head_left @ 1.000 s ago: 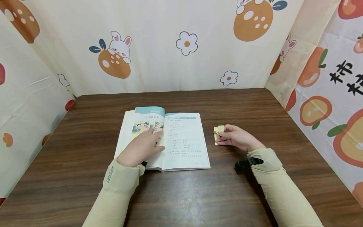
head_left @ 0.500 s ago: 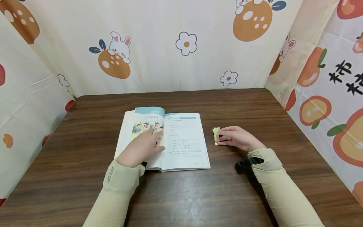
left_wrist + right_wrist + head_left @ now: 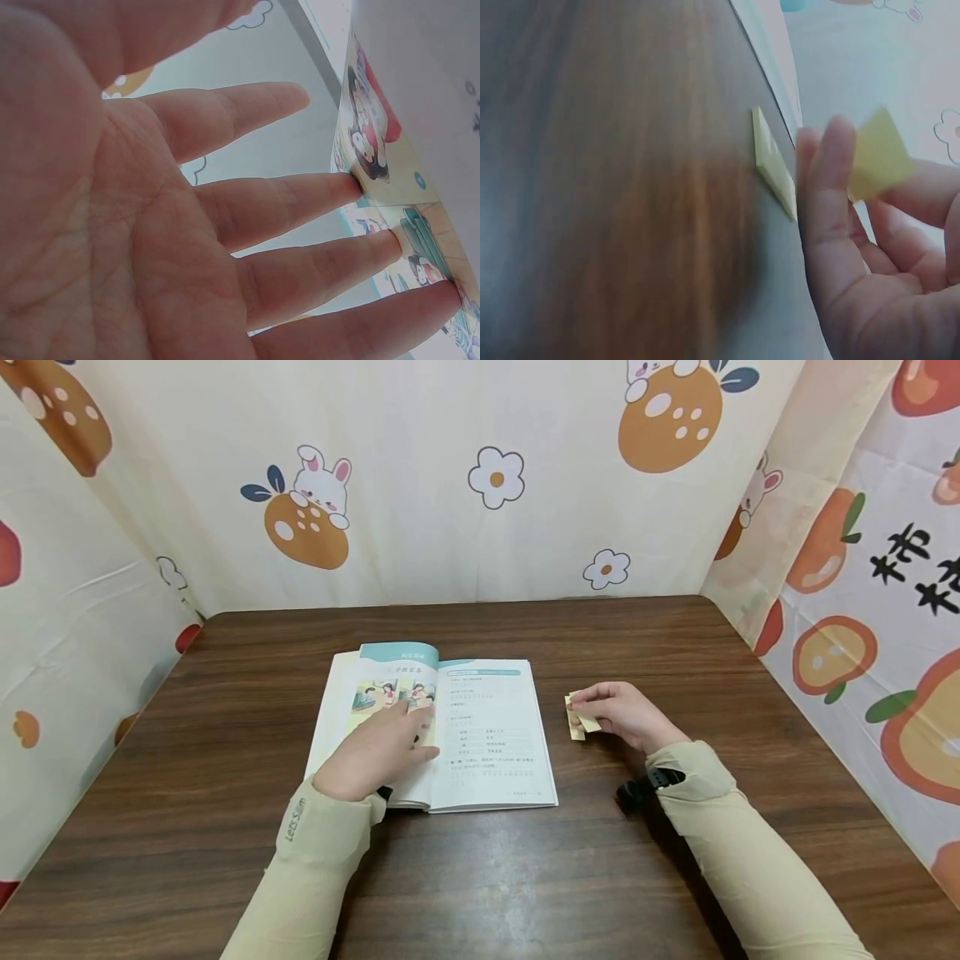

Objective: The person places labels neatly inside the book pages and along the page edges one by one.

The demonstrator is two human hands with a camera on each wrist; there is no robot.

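Observation:
An open book [image 3: 497,743] lies on the table, with a picture on its left page. My left hand [image 3: 378,750] rests on that page; in the left wrist view its fingers [image 3: 277,199] are straight, several tips touching the paper. To the right of the book my right hand [image 3: 624,717] pinches a small yellow sticky note [image 3: 881,157] between thumb and finger. Below it on the table lies a thin yellow sticky note pad [image 3: 774,166], partly hidden by the hand in the head view.
The dark wooden table [image 3: 480,877] reaches forward to a patterned curtain [image 3: 420,527]. Another printed curtain [image 3: 847,552] hangs along the right side. A black wrist strap with a camera [image 3: 637,792] is on the right wrist, just over the tabletop.
The right hand has peeled up a sticky note, which now stands tilted away from the pad in its fingers. The left hand stays on the page.

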